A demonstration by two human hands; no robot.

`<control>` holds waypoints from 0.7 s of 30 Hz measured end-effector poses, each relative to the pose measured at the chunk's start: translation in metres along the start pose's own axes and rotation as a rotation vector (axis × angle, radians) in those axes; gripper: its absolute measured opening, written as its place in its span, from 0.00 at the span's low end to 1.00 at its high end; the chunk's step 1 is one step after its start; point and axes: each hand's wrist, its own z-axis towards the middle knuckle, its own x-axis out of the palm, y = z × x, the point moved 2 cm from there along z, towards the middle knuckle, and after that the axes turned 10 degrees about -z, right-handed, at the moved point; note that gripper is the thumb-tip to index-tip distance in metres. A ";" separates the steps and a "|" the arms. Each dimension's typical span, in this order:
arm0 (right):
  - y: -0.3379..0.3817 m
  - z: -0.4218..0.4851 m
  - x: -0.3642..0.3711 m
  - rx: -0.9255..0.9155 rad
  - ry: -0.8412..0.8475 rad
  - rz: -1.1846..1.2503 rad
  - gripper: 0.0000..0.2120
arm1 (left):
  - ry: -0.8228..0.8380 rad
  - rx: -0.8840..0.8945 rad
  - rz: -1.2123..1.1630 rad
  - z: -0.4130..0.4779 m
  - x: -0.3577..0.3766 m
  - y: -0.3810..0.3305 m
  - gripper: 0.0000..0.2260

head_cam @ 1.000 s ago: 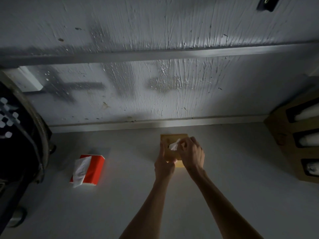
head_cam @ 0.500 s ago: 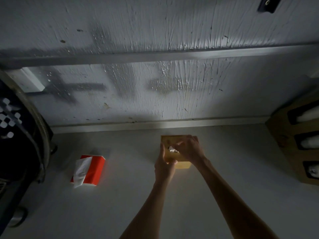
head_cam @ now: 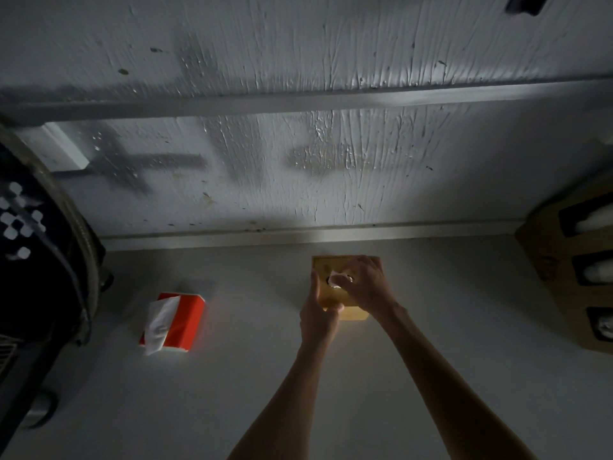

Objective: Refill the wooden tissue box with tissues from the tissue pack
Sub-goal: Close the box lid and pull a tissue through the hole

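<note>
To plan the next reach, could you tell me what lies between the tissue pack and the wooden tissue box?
The head view shows only bare table between the tissue pack and the wooden tissue box.

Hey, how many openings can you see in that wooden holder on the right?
3: top opening, middle opening and bottom opening, stacked down the wooden holder. More may lie beyond the frame edge.

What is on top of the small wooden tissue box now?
The right hand lies over the small square wooden tissue box, pinching a crumpled white tissue at its opening. The left hand holds its left side. The inside is hidden.
</note>
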 end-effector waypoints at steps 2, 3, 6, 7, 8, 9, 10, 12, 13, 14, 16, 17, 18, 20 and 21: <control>0.006 -0.001 -0.005 -0.017 -0.053 -0.034 0.11 | 0.002 -0.005 0.004 0.000 0.001 -0.001 0.38; 0.008 -0.002 -0.006 -0.002 -0.080 -0.018 0.10 | 0.001 -0.004 0.003 -0.001 0.000 -0.001 0.38; 0.003 -0.003 -0.005 0.092 -0.104 0.118 0.10 | 0.005 -0.001 0.006 0.000 0.000 0.000 0.38; 0.000 -0.003 -0.004 0.089 -0.106 0.153 0.10 | 0.010 0.001 0.008 0.000 0.000 0.001 0.38; -0.001 -0.003 -0.004 0.070 -0.104 0.165 0.10 | 0.013 0.003 0.008 0.000 0.000 0.000 0.38; -0.001 -0.003 -0.005 0.051 -0.111 0.156 0.09 | 0.012 0.004 0.007 -0.001 0.000 0.000 0.38; 0.002 -0.004 -0.008 0.031 -0.123 0.147 0.06 | 0.011 0.004 0.009 -0.001 -0.001 -0.001 0.38; 0.009 -0.006 -0.013 0.009 -0.174 0.099 0.06 | 0.012 0.005 0.014 -0.001 -0.001 0.000 0.38; 0.011 -0.007 -0.014 -0.001 -0.203 0.061 0.07 | 0.012 0.006 0.016 -0.001 -0.001 0.000 0.38; 0.011 -0.006 -0.011 -0.005 -0.217 0.049 0.09 | 0.011 0.009 0.020 -0.002 -0.001 0.000 0.38; 0.011 -0.003 -0.009 0.074 -0.231 0.119 0.11 | 0.012 0.021 0.031 -0.002 -0.001 -0.001 0.38; 0.011 0.000 -0.009 0.138 -0.242 0.179 0.12 | 0.014 0.025 0.033 -0.002 -0.001 -0.001 0.38; 0.010 0.004 -0.009 0.180 -0.243 0.229 0.13 | 0.016 0.029 0.032 -0.002 -0.001 -0.001 0.38; 0.014 0.012 -0.012 0.172 -0.181 0.277 0.15 | 0.019 0.019 0.025 -0.002 -0.002 -0.001 0.39; 0.014 0.018 -0.013 0.150 -0.115 0.312 0.16 | 0.021 0.016 0.020 -0.002 -0.002 -0.001 0.39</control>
